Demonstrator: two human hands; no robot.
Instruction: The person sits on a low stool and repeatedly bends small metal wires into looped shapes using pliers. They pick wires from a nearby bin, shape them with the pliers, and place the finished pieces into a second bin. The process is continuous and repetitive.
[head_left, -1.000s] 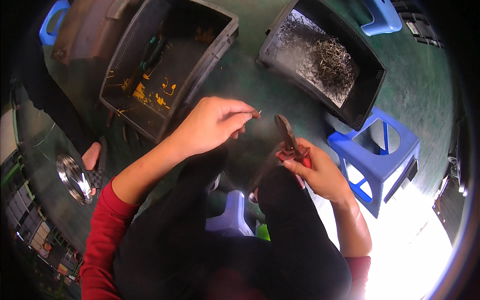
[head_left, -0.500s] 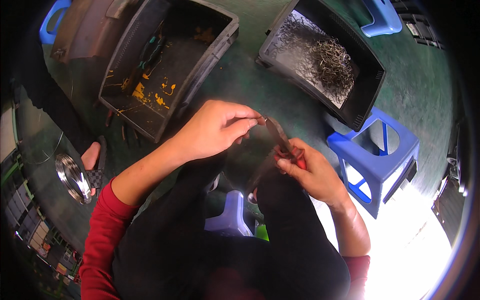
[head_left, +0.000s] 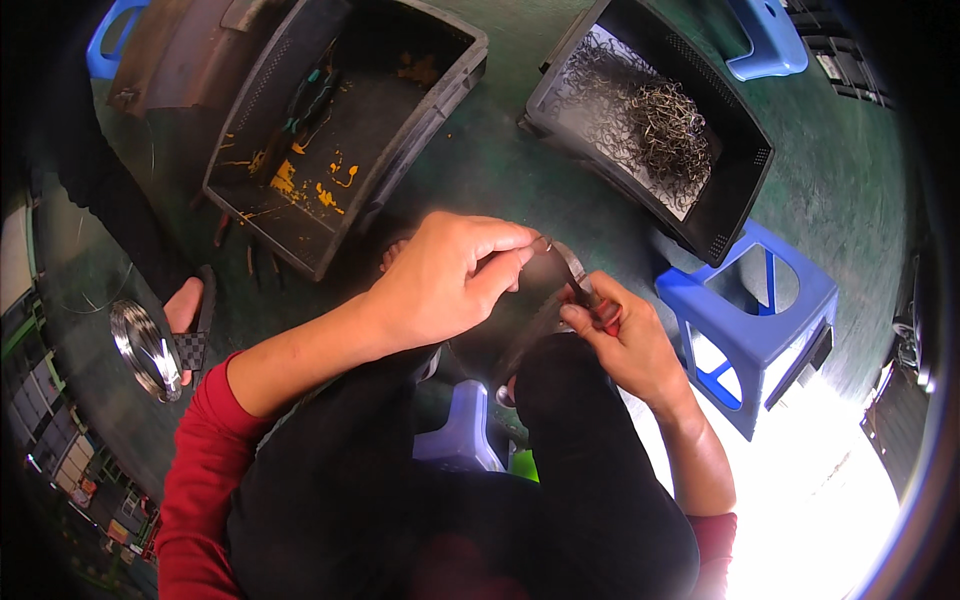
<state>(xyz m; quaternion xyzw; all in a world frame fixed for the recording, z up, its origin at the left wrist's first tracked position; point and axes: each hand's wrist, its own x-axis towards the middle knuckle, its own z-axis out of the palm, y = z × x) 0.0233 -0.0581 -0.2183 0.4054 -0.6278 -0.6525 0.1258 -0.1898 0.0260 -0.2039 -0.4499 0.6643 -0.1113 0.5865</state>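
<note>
My left hand pinches a small piece of thin wire between thumb and fingers, just above my knees. My right hand is closed round red-handled pliers, whose dark jaws point up toward the wire and meet it close to my left fingertips. Both hands are close together in the middle of the view, over the dark green floor. The pliers' jaws are partly hidden by my fingers.
A black crate with a tangle of bent wire pieces stands at upper right. A second black crate, paint-stained, with tools inside, is at upper left. A blue stool is right of my hand. A wire coil lies by another person's sandalled foot.
My hands have come together: the pliers rose from beside my right knee up to the wire held in my left fingers.
</note>
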